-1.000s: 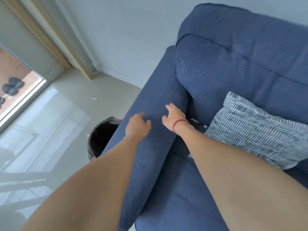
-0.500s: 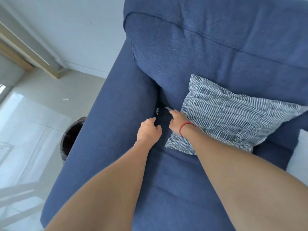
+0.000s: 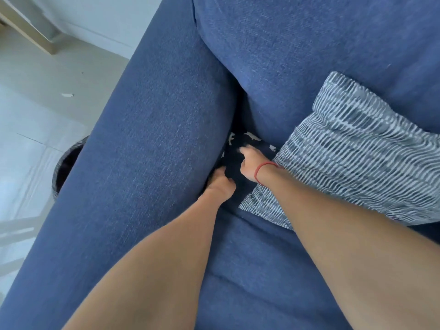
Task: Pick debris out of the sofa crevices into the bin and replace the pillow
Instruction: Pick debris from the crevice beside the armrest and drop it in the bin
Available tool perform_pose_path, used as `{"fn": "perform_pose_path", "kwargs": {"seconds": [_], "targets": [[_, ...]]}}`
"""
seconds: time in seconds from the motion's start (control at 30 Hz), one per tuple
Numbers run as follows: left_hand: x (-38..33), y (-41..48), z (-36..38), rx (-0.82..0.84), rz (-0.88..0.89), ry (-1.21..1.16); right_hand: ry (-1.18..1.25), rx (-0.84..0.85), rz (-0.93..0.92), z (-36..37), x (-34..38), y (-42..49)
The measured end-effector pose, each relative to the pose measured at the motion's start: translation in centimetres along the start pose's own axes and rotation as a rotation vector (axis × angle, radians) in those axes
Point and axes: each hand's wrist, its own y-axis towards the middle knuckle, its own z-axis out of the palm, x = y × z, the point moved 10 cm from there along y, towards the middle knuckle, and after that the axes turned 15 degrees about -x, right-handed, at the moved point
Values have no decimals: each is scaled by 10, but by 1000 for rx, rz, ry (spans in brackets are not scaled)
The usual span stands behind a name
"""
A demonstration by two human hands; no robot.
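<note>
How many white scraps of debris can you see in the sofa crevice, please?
3: one scrap beside the armrest, one against the back cushion, one by the pillow. Hands may hide more.

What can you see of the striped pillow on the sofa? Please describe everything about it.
The striped pillow is a soft fabric cushion with fine grey-blue and white broken stripes. It leans tilted against the blue back cushion and rests on the seat cushion, one corner pointing towards the camera. Its right side runs out of the picture. The right forearm lies across its lower left edge, and the right hand, with a red string at the wrist, reaches past it into the crevice.
</note>
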Motion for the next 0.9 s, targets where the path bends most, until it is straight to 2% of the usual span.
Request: {"fn": "perform_pose_path", "kwargs": {"seconds": [0.4,0.53,0.63,0.77,0.9], "targets": [[-10,44,19,-57,36,-6,-173,15,-130,29,6,58],[-12,48,23,-49,-50,-187,-216,76,-124,34,3,67],[-9,54,22,-75,-20,-79,-215,90,-67,35,3,74],[-11,54,21,-64,47,48,-228,58,-82,35,5,73],[-12,51,22,-43,51,100,-36,-54,-33,21,3,69]]}}
